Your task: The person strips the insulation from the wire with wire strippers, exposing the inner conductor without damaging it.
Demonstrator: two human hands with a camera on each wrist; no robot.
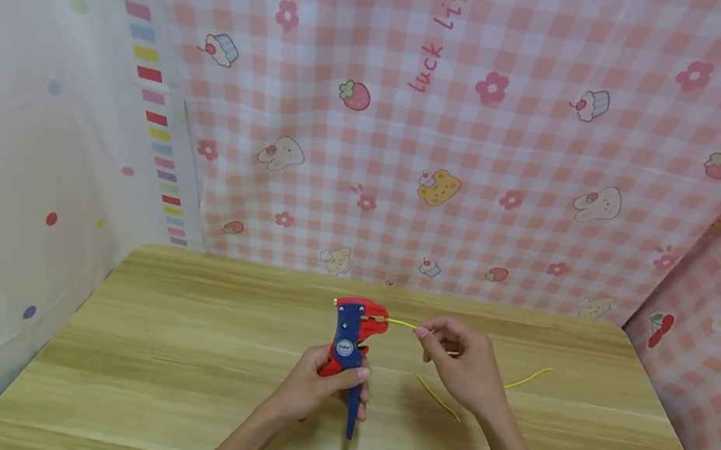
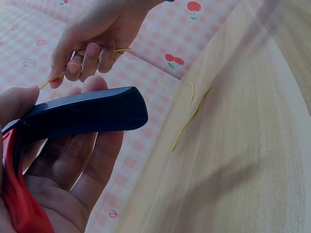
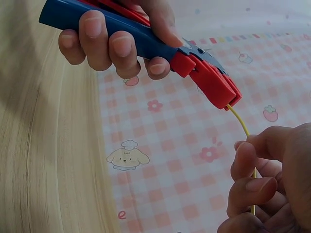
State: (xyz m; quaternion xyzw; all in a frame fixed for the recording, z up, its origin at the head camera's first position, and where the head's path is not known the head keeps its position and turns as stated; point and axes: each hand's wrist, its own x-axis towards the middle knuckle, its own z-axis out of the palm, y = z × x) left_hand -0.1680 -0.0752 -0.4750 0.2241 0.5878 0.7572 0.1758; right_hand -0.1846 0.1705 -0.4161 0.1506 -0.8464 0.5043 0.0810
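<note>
"What's in each grip?"
"My left grip [image 1: 317, 385] is wrapped round the handles of a red-and-blue wire stripper [image 1: 347, 333], held up over the surface [image 1: 173, 337]. My right grip [image 1: 462, 361] is pinched, thumb against finger, on a yellow wire [image 1: 400, 323]."
"Where does that wire go?"
"One end enters the tool's red nose [image 3: 214, 85]. Two loose yellow pieces [image 1: 436, 396] lie on the surface near my right grip."

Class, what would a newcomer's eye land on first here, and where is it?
The red-and-blue tool, held in the left hand above the table, stands out first. A yellow wire runs from its jaws into the right hand. Behind hangs a pink checked cloth.
</note>
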